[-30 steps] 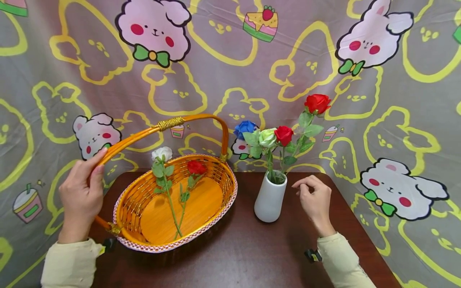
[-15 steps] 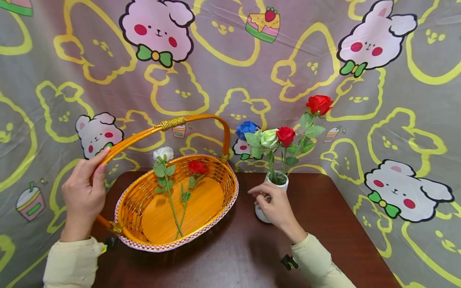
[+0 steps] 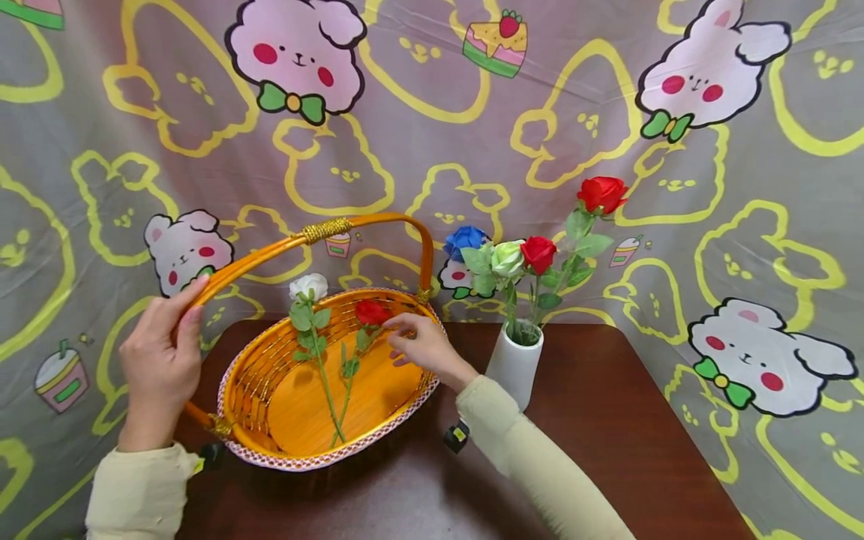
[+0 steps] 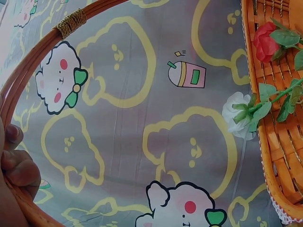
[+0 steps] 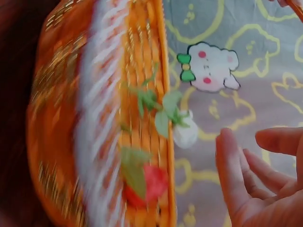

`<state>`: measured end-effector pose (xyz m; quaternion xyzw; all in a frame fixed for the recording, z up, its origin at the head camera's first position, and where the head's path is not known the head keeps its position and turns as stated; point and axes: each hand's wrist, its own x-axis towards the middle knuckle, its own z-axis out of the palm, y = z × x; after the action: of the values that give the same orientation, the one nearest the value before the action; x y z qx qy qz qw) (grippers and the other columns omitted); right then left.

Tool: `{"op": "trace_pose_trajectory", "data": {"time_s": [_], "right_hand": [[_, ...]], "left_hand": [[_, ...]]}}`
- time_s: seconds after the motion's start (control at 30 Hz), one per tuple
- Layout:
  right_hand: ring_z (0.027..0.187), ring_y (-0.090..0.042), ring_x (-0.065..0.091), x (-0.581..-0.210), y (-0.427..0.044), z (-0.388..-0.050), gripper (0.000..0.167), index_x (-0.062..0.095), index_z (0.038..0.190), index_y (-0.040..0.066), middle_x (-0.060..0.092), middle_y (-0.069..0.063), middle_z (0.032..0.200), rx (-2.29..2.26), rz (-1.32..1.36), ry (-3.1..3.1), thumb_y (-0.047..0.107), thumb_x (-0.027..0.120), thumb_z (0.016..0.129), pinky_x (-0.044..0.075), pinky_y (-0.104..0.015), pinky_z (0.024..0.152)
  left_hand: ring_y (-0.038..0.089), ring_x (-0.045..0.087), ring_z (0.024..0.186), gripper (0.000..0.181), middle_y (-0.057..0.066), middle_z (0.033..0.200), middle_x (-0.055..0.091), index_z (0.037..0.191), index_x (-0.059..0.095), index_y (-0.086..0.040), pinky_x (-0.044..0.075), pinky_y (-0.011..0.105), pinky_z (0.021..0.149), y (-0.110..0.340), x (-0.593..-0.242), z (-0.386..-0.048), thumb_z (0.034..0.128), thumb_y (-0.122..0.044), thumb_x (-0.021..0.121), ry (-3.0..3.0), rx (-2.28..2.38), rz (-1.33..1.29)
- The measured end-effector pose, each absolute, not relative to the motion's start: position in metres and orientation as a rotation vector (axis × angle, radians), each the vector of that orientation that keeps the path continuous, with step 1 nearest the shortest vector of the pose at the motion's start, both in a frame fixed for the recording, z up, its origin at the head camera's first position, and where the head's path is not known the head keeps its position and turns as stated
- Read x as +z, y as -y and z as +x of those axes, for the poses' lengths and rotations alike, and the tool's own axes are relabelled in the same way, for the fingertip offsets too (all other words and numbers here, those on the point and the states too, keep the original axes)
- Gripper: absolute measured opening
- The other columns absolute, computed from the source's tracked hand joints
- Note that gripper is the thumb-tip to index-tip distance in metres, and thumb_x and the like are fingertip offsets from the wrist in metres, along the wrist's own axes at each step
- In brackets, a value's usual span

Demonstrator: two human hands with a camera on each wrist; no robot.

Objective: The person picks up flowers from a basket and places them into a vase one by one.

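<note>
My left hand (image 3: 162,360) grips the handle (image 3: 250,260) of an orange wicker basket (image 3: 331,455); the left wrist view shows its fingers (image 4: 21,170) curled round it. Inside the basket lie a white rose (image 3: 309,287) and a red rose (image 3: 371,313), their stems crossing near the front rim. Over the basket's right side reaches my right hand (image 3: 425,345), its fingertips close to the red rose's bloom. Contact there cannot be made out. In the right wrist view the fingers (image 5: 230,165) are spread from the thumb, with nothing between them.
Right of the basket stands a white vase (image 3: 516,367) holding a blue rose (image 3: 464,242), a pale green rose (image 3: 508,258) and two red roses. The dark brown table (image 3: 594,420) ends at a patterned cloth backdrop (image 3: 432,90).
My right hand has swept left from beside the vase, passing in front of it, to over the basket. The left hand keeps its grip on the handle.
</note>
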<state>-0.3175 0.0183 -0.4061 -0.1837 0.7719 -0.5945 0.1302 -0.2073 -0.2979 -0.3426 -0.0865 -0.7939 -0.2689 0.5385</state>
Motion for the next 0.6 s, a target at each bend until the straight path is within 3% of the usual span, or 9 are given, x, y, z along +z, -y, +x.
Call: {"op": "trace_pose_trajectory", "data": {"time_s": [0.3, 0.5, 0.6], "right_hand": [[0.097, -0.034, 0.071, -0.412, 0.061, -0.338, 0.044, 0.056, 0.142, 0.006, 0.066, -0.015, 0.116, -1.657, -0.403, -2.044, 0.014, 0.068, 0.1, 0.061, -0.041, 0.086], [0.09, -0.023, 0.063, -0.424, 0.097, -0.348, 0.052, 0.05, 0.147, 0.004, 0.062, -0.017, 0.127, -1.627, -0.255, -2.03, 0.017, 0.069, 0.1, 0.055, -0.051, 0.098], [0.092, -0.027, 0.06, -0.431, 0.107, -0.35, 0.056, 0.047, 0.149, 0.004, 0.059, -0.017, 0.136, -1.589, -0.205, -2.035, 0.02, 0.068, 0.1, 0.051, -0.055, 0.101]], "left_hand": [[-0.008, 0.024, 0.072, 0.038, 0.014, 0.074, 0.045, 0.134, 0.07, -0.011, 0.02, 0.014, 0.065, 0.304, -0.346, -0.213, 0.1073, -0.033, 0.056, 1.89, -0.637, -0.215], [-0.009, 0.023, 0.072, 0.041, 0.016, 0.075, 0.046, 0.135, 0.07, -0.013, 0.019, 0.013, 0.064, 0.309, -0.35, -0.214, 0.1076, -0.038, 0.054, 1.905, -0.601, -0.198], [-0.009, 0.023, 0.072, 0.041, 0.016, 0.075, 0.046, 0.136, 0.069, -0.013, 0.019, 0.014, 0.064, 0.31, -0.35, -0.215, 0.1075, -0.038, 0.054, 1.911, -0.6, -0.204]]}}
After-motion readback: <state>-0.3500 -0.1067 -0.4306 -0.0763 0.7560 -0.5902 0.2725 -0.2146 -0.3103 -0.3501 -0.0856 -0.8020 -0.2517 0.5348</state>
